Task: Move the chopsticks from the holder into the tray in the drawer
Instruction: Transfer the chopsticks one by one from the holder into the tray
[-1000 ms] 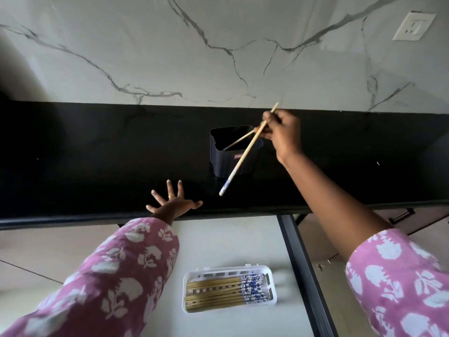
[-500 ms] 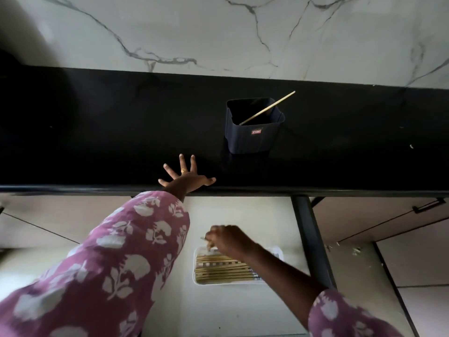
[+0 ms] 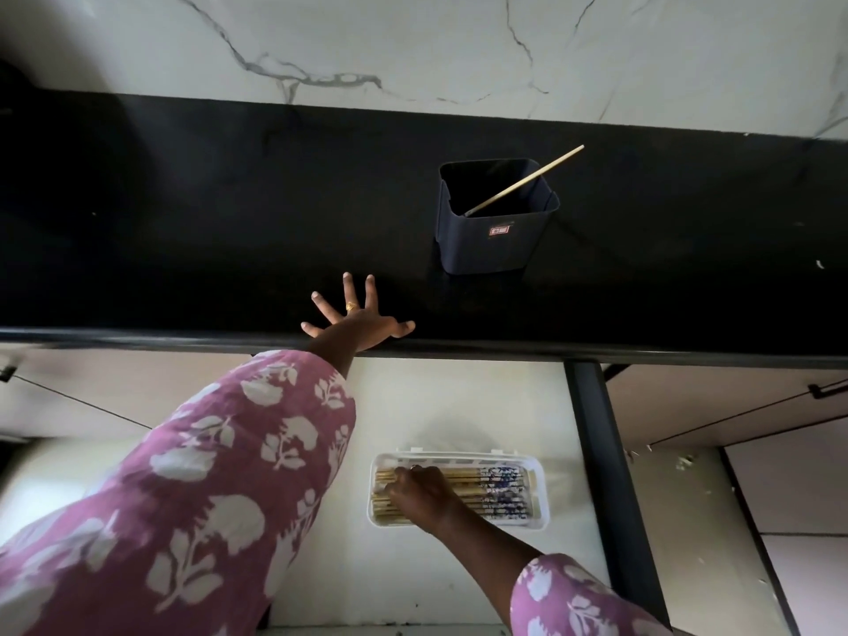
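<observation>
A dark blue square holder [image 3: 486,241] stands on the black counter [image 3: 183,222]. One wooden chopstick [image 3: 527,179] leans in it, its end sticking out to the upper right. Below the counter edge, a white tray [image 3: 542,493] lies in the open drawer [image 3: 413,406] and holds several chopsticks [image 3: 500,491] with blue-patterned ends pointing right. My right hand [image 3: 422,498] is down in the tray, fingers bent onto the chopsticks' plain left ends; whether it grips one is hidden. My left hand [image 3: 362,325] rests flat on the counter's front edge, fingers spread.
A white marble-look wall runs behind the counter. The drawer's dark side rail [image 3: 601,452] stands right of the tray. A shut cabinet front with a black handle [image 3: 826,387] is further right. My left sleeve covers the drawer's left part.
My right hand carried a chopstick from above the holder down to the tray and now sits on the chopsticks there. The left hand stayed on the counter edge.
</observation>
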`<control>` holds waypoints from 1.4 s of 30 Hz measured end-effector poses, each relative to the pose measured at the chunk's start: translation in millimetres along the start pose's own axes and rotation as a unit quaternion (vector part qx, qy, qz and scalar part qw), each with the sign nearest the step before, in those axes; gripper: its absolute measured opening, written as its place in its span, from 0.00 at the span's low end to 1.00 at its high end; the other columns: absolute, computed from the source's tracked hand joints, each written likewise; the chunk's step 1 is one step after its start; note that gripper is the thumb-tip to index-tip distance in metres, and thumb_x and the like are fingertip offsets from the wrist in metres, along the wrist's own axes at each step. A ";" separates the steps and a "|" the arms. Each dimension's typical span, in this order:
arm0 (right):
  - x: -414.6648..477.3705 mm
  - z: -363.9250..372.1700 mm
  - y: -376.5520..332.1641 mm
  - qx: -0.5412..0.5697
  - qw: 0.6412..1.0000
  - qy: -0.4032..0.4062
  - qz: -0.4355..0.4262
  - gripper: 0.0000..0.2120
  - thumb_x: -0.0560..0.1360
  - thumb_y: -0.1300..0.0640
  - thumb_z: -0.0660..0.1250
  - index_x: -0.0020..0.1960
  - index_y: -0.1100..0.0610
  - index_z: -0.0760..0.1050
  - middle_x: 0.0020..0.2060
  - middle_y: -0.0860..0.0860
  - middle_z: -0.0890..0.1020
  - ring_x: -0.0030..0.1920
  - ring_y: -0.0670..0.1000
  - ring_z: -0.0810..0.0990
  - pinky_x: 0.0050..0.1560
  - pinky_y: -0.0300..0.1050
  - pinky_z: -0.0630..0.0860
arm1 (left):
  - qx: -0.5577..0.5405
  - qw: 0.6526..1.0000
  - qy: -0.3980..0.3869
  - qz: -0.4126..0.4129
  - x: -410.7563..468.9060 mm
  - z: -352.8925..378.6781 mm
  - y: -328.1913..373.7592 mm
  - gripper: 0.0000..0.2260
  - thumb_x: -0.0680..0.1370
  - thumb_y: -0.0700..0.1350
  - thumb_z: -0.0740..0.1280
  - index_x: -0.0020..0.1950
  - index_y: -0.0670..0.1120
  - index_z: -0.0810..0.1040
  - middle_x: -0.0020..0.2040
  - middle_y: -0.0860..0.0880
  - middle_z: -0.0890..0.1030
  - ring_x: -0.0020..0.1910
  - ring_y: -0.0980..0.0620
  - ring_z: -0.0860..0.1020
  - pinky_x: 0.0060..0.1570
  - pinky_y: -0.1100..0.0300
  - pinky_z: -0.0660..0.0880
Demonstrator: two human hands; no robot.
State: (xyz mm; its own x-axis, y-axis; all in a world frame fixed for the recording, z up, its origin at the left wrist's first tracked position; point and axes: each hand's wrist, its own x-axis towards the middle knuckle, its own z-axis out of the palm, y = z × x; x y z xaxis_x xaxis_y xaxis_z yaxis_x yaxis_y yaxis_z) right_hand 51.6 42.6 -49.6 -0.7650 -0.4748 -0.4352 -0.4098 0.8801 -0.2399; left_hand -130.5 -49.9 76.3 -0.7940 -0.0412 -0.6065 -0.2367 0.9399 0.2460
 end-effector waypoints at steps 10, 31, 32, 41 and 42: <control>-16.6 -5.7 11.7 0.032 0.989 0.112 0.094 0.12 0.72 0.45 0.55 0.53 0.47 0.69 0.41 0.37 0.84 0.47 0.36 0.82 0.49 0.31 0.75 | -0.003 1.000 -0.003 0.007 -0.7 -0.8 0.0 0.42 0.72 0.70 0.59 0.76 0.61 0.37 0.77 0.56 0.32 0.73 0.33 0.32 0.67 0.29 0.41; -12.4 -237.3 155.5 -0.029 0.785 0.600 0.152 0.13 0.72 0.59 0.59 0.36 0.58 0.80 0.32 0.55 0.80 0.31 0.57 0.81 0.30 0.42 0.77 | -0.011 1.000 -0.007 0.009 -4.6 -3.8 -1.0 0.42 0.72 0.71 0.58 0.76 0.61 0.36 0.77 0.56 0.32 0.73 0.34 0.31 0.68 0.29 0.41; -7.6 -250.4 160.9 -0.010 0.780 0.604 0.164 0.14 0.72 0.59 0.59 0.36 0.60 0.81 0.33 0.57 0.81 0.32 0.58 0.81 0.31 0.43 0.77 | -0.012 1.000 -0.008 0.009 -4.9 -4.8 -0.6 0.43 0.72 0.71 0.59 0.76 0.61 0.36 0.76 0.56 0.31 0.73 0.34 0.31 0.68 0.29 0.41; 23.3 -323.3 202.7 0.350 0.684 0.487 0.415 0.22 0.76 0.50 0.66 0.59 0.68 0.75 0.58 0.65 0.79 0.62 0.62 0.76 0.58 0.52 0.73 | -0.011 1.000 -0.013 0.001 -3.8 -6.3 2.2 0.43 0.72 0.70 0.60 0.76 0.61 0.35 0.76 0.56 0.30 0.73 0.34 0.31 0.68 0.29 0.42; 27.2 -325.5 208.3 0.379 0.677 0.476 0.414 0.25 0.75 0.48 0.68 0.60 0.68 0.74 0.60 0.65 0.78 0.63 0.62 0.75 0.60 0.52 0.74 | -0.013 1.000 -0.014 0.000 -3.2 -7.0 2.5 0.43 0.72 0.70 0.60 0.76 0.61 0.35 0.75 0.56 0.29 0.73 0.34 0.31 0.67 0.29 0.42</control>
State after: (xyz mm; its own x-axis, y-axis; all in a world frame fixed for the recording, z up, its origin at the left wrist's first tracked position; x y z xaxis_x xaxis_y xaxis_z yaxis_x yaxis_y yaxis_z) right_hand -216.3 214.7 171.1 -0.6975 0.7162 -0.0230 0.4522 0.4150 -0.7895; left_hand -132.4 -49.8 84.1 -0.7773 -0.0319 -0.6283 -0.2521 0.9308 0.2646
